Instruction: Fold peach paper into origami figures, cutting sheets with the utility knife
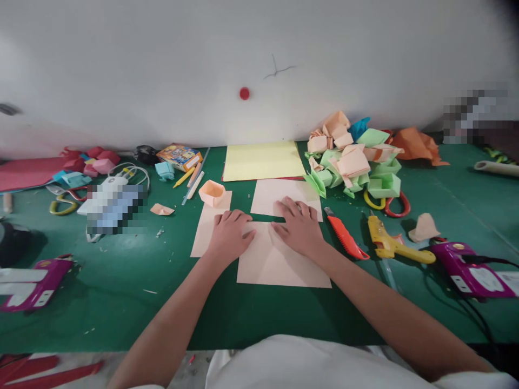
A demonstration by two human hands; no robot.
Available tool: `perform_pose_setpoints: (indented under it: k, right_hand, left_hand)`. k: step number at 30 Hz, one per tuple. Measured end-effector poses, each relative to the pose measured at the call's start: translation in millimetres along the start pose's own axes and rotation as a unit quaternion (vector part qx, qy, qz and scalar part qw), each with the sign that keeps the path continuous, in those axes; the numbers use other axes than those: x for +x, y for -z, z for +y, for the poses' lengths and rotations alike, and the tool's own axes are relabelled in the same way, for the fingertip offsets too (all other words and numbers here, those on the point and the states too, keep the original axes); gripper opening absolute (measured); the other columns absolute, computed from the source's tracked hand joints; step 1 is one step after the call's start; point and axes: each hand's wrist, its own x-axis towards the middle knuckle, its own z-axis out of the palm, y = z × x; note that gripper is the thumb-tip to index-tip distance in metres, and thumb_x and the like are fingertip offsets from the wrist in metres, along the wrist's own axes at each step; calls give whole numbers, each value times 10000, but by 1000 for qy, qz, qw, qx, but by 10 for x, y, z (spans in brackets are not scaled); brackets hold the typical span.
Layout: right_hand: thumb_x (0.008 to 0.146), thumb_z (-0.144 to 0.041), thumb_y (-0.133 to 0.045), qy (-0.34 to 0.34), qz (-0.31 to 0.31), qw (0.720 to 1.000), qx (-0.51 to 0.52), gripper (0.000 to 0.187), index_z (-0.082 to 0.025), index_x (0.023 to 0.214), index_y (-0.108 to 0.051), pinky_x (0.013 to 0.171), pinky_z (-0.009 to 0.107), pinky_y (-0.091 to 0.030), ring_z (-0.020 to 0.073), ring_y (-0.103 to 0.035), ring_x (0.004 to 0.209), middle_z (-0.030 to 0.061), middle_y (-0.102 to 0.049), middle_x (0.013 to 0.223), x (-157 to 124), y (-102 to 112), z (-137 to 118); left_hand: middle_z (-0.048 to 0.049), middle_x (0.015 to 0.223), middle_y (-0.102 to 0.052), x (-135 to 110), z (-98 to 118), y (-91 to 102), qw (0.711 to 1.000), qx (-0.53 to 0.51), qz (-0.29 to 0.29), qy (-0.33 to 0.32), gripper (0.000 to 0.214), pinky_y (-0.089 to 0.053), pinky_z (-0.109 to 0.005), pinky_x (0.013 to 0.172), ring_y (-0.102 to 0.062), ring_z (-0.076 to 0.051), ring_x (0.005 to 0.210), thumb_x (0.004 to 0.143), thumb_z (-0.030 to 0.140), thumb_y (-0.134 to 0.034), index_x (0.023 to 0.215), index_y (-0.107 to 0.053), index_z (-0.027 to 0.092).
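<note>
A pale peach sheet of paper (pixel 279 265) lies on the green table (pixel 121 292) in front of me. My left hand (pixel 229 235) rests on its upper left part, fingers bent and pressing down. My right hand (pixel 298 224) lies flat on its upper right part, fingers stretched forward. Two more peach sheets lie beneath and beyond, one at the left (pixel 205 229) and one behind (pixel 271 194). A small folded peach box (pixel 211 192) stands just beyond my left hand.
A yellow sheet (pixel 263 160) lies at the back. A heap of folded green and peach paper shapes (pixel 352 159) sits back right. An orange utility knife (pixel 344 236), a yellow glue gun (pixel 391 243), scissors (pixel 389 202) and a purple device (pixel 470 267) lie right; pens, scissors and pink folded shapes left.
</note>
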Motion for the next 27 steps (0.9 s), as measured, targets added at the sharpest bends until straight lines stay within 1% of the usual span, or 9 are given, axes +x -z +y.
perform_pose_setpoints:
  k: [3,6,8,13,19,24,27]
  right_hand:
    - [1015,-577,-319,0,-1,1000,-6,637,-223,1537,-412,1071,553,-316,376,-374,1357,90,-373,1628,1,-3,2]
    - [1019,-569,-325,2,2,1000,-9,627,-222,1533,-415,1069,548,-315,371,-377,1351,90,-377,1625,0,-5,1]
    - [1020,-566,-329,4,6,1000,-8,621,-221,1529,-420,1067,547,-315,368,-382,1344,91,-382,1621,-3,-8,2]
    - [1015,-574,-330,4,6,1000,-1,629,-222,1529,-420,1060,559,-314,375,-376,1344,91,-377,1624,-5,-20,10]
    - [1014,-570,-337,5,3,1000,9,623,-222,1522,-430,1061,569,-317,377,-372,1347,94,-380,1621,6,-14,13]
    - [1007,-568,-342,5,-6,1000,19,633,-216,1525,-431,1064,585,-310,393,-364,1353,115,-385,1615,11,-13,21]
    - [1009,-572,-341,2,-5,1000,20,634,-217,1526,-431,1073,585,-304,390,-362,1361,105,-379,1621,5,-17,21]
  left_hand:
    - [-88,1309,-630,-15,-15,0,1000,4,17,12,341,-380,-516,1022,-497,-332,1250,903,387,-622,1210,-676,246]
    - [-82,1401,-577,-36,-47,20,999,11,39,31,300,-329,-561,1055,-414,-366,1344,852,392,-680,1120,-710,260]
    - [-78,1403,-579,-45,-65,32,998,12,47,40,262,-324,-569,1052,-411,-368,1348,835,372,-697,1072,-719,262]
    - [-62,1345,-619,-38,-74,25,998,-2,48,43,188,-345,-552,1034,-443,-344,1324,825,329,-710,999,-707,257]
    - [-79,1245,-643,-12,-64,4,998,-29,40,39,132,-371,-526,996,-475,-338,1267,843,311,-690,950,-660,239]
    - [-84,1166,-656,-5,-34,-23,998,-46,35,35,96,-375,-489,949,-511,-319,1183,858,251,-652,943,-613,227]
    - [-65,1050,-687,1,-17,-41,997,-57,35,31,64,-359,-484,944,-567,-289,1068,887,199,-599,948,-598,220]
